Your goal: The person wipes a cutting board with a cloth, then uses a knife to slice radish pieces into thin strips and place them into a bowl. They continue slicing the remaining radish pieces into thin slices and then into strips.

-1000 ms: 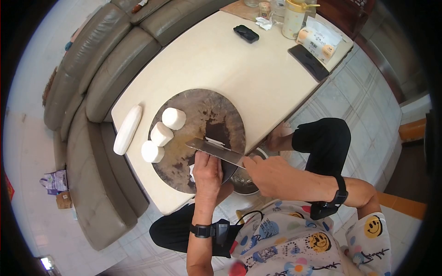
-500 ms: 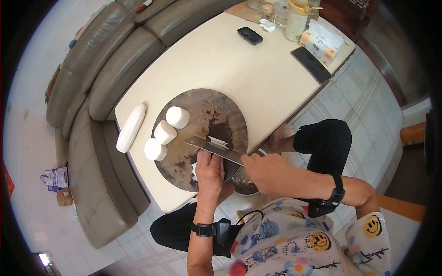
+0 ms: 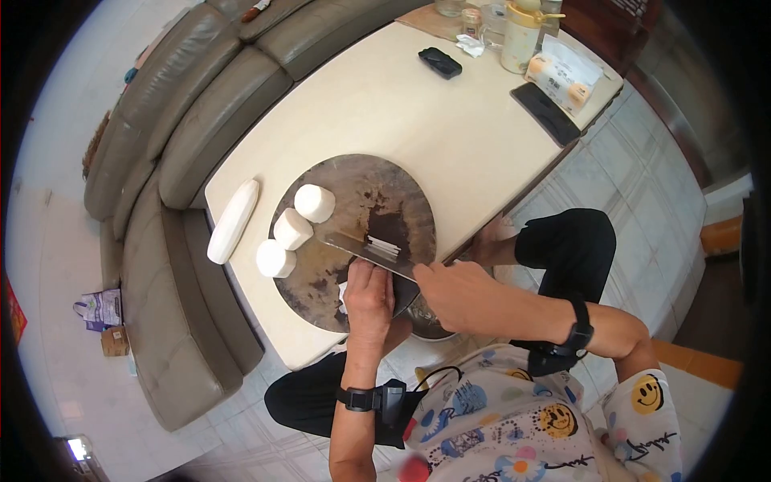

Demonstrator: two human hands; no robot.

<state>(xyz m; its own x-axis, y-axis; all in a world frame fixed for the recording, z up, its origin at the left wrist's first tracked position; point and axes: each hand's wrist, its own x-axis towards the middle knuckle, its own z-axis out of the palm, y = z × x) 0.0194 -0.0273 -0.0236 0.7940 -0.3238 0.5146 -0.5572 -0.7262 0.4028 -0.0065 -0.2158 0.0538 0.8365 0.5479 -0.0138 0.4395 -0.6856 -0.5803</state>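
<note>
Grips a cleaver (image 3: 361,251) in the right hand (image 3: 446,289), with fingers closed round the handle end and the blade slanting over toward the left. Bends the fingers of the left hand (image 3: 369,297) down just beside the blade; with the fingertips hidden, cannot tell whether closed on anything. At the left side of that hand, a white piece (image 3: 343,297), mostly covered. Just across the blade from the left hand, a few thin white strips (image 3: 384,245), side by side on a round wooden chopping board (image 3: 353,181).

Under both hands, much wear in that board: dark blotches, a blackish patch near the strips, a yellowish tinge toward the left. Ahead and left of the left hand, three white chunks (image 3: 293,230) in a row by the rim. Farther left, past the board, a long white peeled root vegetable (image 3: 234,222) on the cream tabletop (image 3: 450,145).

Well ahead of the hands, toward the far end: a small black case (image 3: 440,62), a crumpled tissue (image 3: 470,45), a yellow-topped cup (image 3: 520,40), a tissue pack (image 3: 564,76) and, nearer the right edge, a dark phone (image 3: 544,114). Below the right hand, a metal bowl (image 3: 424,321), partly hidden.

Left of the hands and curving round ahead, a grey-brown leather sofa (image 3: 177,329); beyond, at far left, a purple-and-white bag (image 3: 100,308) beside a cardboard box (image 3: 115,341). To the right of the hands, pale floor tiles (image 3: 610,169) with grey banding.
</note>
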